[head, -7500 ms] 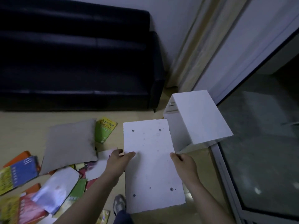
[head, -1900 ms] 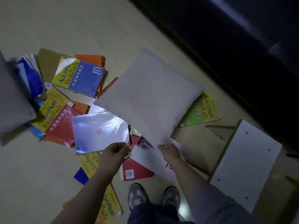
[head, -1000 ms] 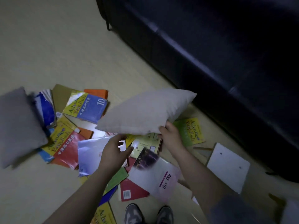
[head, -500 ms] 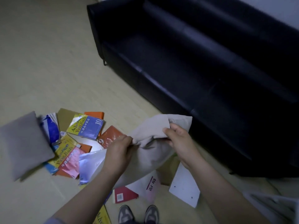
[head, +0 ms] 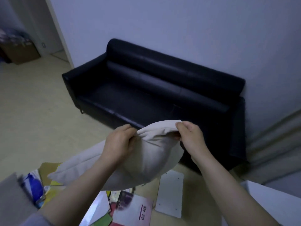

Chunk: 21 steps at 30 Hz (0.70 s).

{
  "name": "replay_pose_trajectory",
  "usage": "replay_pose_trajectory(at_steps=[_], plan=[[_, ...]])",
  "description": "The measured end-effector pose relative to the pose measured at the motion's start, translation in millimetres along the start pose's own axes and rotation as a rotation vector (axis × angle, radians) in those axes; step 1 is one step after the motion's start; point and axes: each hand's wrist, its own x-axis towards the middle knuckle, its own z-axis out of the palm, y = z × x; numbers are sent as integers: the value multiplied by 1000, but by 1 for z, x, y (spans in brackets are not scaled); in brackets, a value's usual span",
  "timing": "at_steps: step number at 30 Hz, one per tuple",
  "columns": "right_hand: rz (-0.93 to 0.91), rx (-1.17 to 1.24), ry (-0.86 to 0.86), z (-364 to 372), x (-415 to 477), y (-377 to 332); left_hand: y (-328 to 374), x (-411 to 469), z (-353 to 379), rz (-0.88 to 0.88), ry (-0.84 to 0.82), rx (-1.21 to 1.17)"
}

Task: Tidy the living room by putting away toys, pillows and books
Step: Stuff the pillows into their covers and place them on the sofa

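While the left hand (head: pixel 119 142) and right hand (head: pixel 191 137) each pinch its upper edge, the pillow (head: pixel 156 155) hangs between them, long axis sloping from the right hand's corner down-left beneath the left forearm.

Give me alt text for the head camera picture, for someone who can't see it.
A left hand and a right hand grip the top edge of a beige pillow, holding it up in front of a black sofa. Books and a white board lie on the floor below.
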Motion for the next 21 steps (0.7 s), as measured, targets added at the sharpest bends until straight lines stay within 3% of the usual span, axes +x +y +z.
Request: replay_pose_trajectory(at_steps=[11,21], plan=[[-90,49,180,-168,1,-10,154,69,13,174,46,35],[-107,58,159,-333,11,36,310,99,86,197,37,-52]])
